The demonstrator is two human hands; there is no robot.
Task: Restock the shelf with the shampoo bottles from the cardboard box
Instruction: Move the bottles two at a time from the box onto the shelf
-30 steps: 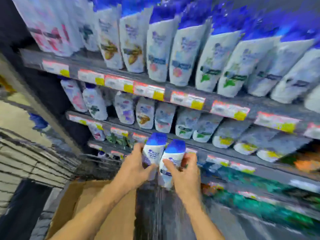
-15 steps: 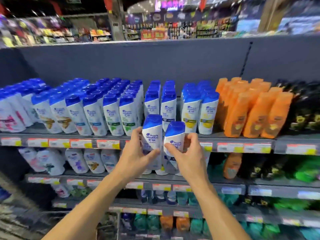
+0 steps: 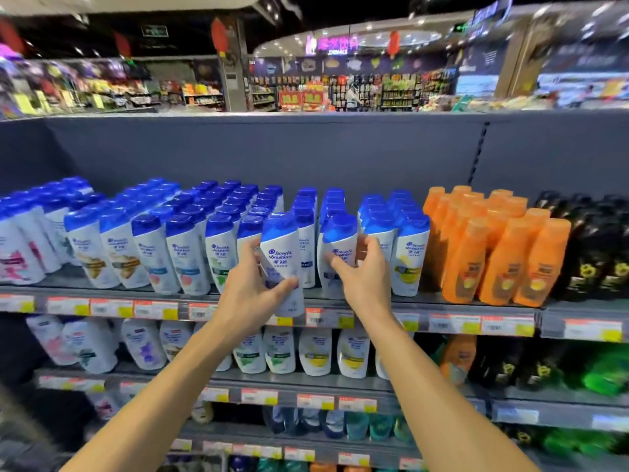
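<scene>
- 1 shampoo bottle [image 3: 281, 264] is gripped upright by the left hand [image 3: 253, 291], cap up, for the top shelf [image 3: 238, 296] row.
- A second bottle [image 3: 338, 250] is held by the right hand [image 3: 364, 277], lined up with the front slot.

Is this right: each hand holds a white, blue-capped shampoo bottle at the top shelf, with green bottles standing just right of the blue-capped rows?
Not quite. In the head view the left hand and right hand each hold a bottle, but the bottles right of the blue-capped rows are orange bottles, not green.
</scene>
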